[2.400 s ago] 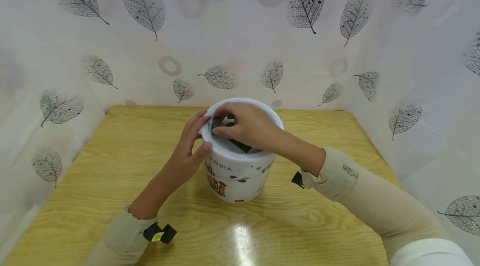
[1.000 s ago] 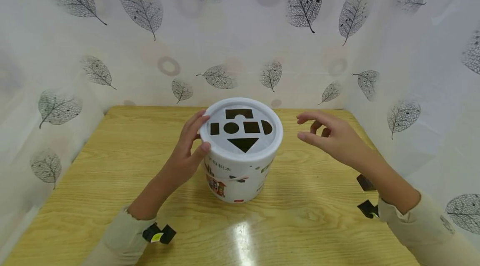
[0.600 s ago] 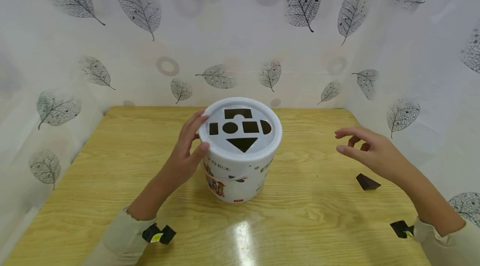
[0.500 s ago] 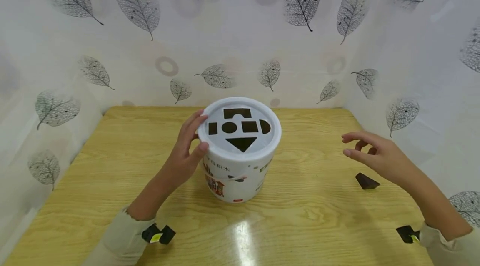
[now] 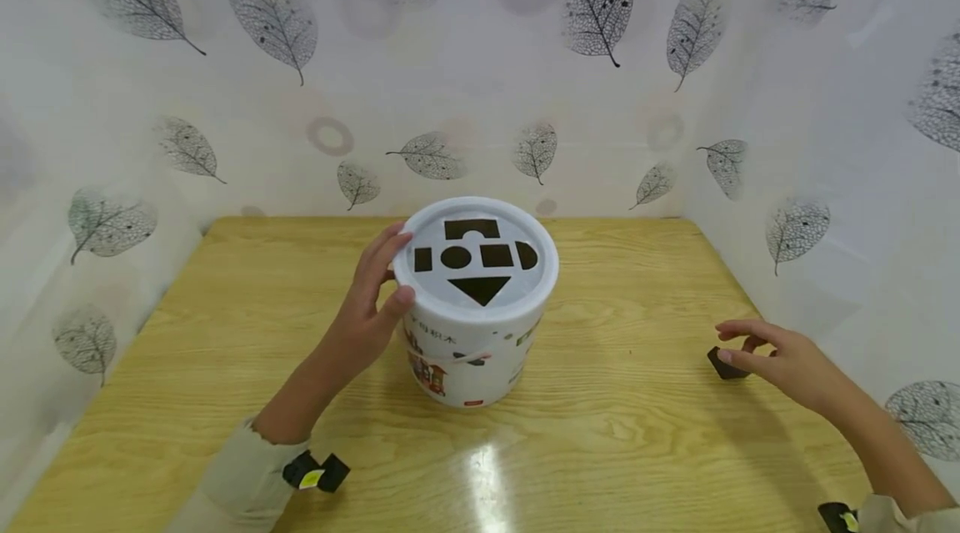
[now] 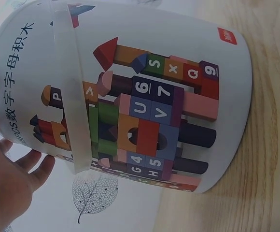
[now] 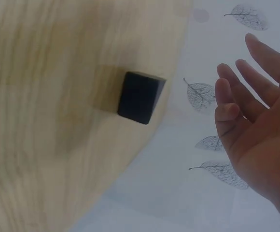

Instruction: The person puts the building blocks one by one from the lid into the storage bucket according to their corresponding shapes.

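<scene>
A white lidded bucket point(image 5: 498, 379) stands upright on the table, printed with colourful building blocks, as the left wrist view shows. Its lid point(image 5: 525, 291) has several cut-outs, among them a circle, a triangle and an arch. Against the bucket's left side rests my left hand point(image 5: 360, 316), with fingertips and thumb spread along the lid's rim. At the right my right hand point(image 5: 795, 366) hovers over a black wedge-shaped block point(image 5: 720, 366), fingers loosely bent and holding nothing. In the right wrist view, a gap separates that hand from the block point(image 7: 140, 99).
The wooden table point(image 5: 615, 433) extends around the bucket. Leaf-patterned white sheeting point(image 5: 465, 99) hangs along the back and both sides. Small black devices point(image 5: 315, 470) are strapped at the wrists.
My right hand was over the lid, pulled away to the right, and has since lowered over the black block. My left hand stays on the bucket's rim.
</scene>
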Available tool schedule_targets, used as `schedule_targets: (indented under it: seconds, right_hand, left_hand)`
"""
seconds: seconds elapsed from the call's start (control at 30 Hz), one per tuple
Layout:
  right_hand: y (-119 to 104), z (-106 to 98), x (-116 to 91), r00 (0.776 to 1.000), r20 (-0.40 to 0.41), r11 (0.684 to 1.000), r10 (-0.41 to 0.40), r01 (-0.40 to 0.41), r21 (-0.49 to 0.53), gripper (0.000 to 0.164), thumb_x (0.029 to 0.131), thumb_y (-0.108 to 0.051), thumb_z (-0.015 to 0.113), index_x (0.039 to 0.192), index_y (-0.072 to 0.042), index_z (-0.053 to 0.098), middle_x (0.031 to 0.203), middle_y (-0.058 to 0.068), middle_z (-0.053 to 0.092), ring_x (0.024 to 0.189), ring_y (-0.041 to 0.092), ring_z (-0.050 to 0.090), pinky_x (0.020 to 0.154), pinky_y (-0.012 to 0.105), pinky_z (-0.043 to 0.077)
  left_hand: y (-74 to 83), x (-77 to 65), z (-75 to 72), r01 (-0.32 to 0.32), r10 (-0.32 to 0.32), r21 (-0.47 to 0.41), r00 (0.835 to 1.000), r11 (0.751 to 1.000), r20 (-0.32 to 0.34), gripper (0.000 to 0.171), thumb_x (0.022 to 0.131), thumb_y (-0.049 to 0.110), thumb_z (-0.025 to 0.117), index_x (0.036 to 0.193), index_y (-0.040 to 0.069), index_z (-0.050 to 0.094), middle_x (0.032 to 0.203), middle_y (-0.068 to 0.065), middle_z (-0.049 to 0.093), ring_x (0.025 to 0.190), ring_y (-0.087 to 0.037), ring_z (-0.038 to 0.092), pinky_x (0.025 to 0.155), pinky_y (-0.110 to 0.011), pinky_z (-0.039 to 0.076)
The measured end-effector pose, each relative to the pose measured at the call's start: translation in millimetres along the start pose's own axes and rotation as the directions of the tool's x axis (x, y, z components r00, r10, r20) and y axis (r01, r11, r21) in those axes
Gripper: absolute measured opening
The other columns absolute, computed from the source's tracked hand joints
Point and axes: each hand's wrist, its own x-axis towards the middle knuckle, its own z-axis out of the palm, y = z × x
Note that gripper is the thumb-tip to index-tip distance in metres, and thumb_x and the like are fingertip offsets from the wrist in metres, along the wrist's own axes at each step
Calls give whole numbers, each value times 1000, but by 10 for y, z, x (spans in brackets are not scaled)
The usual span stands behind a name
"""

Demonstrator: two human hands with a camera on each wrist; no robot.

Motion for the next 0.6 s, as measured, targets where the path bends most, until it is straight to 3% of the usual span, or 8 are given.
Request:
schedule_targets:
  seconds: [0.17,0.33,0.6]
  right_hand:
    - [211,81,-94,999,22,999,48,-49,14,46,100,-32,65,137,-7,59,120,9,64,87,-1,50,63,27,40]
    - [331,108,-156,995,46,997,83,-83,3,49,100,-33,64,138,-3,57,119,10,63,85,-2,49,64,27,41]
    - [435,198,-174,989,56,990,138,-139,6,54,101,-37,62,138,2,56,129,24,61,86,-5,50,65,30,47]
  left_hand:
    - [-5,8,3,-1,1,-5,1000,1000,-2,70,101,62,43,159,26,28,168,1,14,145,-23,30,108,-37,37]
    - [-13,0,4,-4,4,2,1000,1000,-1,69,101,61,43,159,26,28,168,1,13,145,-23,29,108,-28,36]
    - [5,2,-1,7,-7,8,1000,1000,0,69,101,61,43,159,26,28,168,1,13,146,-23,29,108,-39,37]
